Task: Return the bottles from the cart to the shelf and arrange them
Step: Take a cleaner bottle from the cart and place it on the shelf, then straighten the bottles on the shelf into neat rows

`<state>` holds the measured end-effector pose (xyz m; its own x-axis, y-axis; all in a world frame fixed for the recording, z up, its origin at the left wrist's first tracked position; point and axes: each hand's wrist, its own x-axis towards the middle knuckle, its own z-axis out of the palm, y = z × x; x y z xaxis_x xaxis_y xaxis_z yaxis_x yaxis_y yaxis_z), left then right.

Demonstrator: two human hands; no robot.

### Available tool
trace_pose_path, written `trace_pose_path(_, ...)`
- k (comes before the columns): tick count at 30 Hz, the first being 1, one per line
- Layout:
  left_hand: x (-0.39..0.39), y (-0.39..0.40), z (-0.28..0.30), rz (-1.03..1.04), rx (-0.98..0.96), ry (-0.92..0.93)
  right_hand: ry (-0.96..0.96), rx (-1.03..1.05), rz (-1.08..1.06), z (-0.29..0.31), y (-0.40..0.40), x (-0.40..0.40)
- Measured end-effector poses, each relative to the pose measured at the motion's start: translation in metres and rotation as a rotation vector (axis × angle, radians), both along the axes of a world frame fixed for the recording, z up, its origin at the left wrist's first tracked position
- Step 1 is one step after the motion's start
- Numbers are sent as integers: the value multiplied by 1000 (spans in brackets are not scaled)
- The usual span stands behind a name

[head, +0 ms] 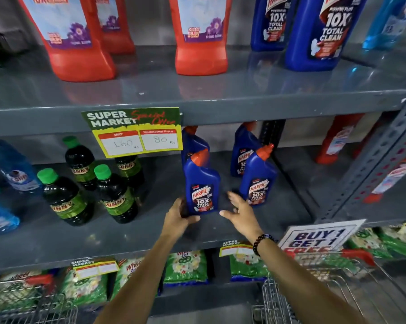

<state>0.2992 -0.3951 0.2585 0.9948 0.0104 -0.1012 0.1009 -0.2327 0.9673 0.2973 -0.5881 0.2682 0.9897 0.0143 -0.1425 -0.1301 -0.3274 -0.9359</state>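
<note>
While we steady front blue bottle [202,185] on middle shelf [150,230], left hand [177,212] grasping it, right hand [240,210] released beside it; three blue bottles behind it; cart [314,288] contents unclear.

2 bare forearms reach into view, no sleeves on either. The left hand [177,212] wears nothing. Just behind the right hand [240,210], 1 bracelet of round dark beads [261,242] circles the wrist, some glinting blue.

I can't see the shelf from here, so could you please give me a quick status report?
Left hand gripping front blue bottle at its base. Right hand open beside it, not touching. Bottle upright on middle shelf. Nothing in the way.
</note>
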Motion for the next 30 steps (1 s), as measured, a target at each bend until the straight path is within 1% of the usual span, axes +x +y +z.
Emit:
trace_pose_path(3, -13, -18, -12, 187, 186, -38, -87, -92, -205, -14, -5, -26)
trace_pose_path(6, -23, -45, -19, 277, 317, -59, -185, -190, -322, -19, -8, -43)
trace_pose_path(8, -25, -61, -20, 336, 316, -38, -230, -247, -415, -20, -11, -46)
trace_pose_path(11, -21, -75, -20, 421, 319, -3, -169, -241, -539, -19, -23, -35)
trace_pose_path(13, -16, -80, -21, 460, 349, 11, -110, -179, -535, -18, -31, -22)
trace_pose_path(16, -11, -86, -24, 512, 403, 29, -79, -116, -512, -17, -36, -2)
trace_pose_path(20, -6, -93, -25, 555, 468, 64, -86, -224, -553, -21, -33, 17)
trace_pose_path(25, -1, -98, -24, 596, 555, 81, -167, -265, -625, -31, -28, 23)
trace_pose_path(30, -1, -99, -22, 594, 559, 99, -194, -288, -638, -33, -28, 25)
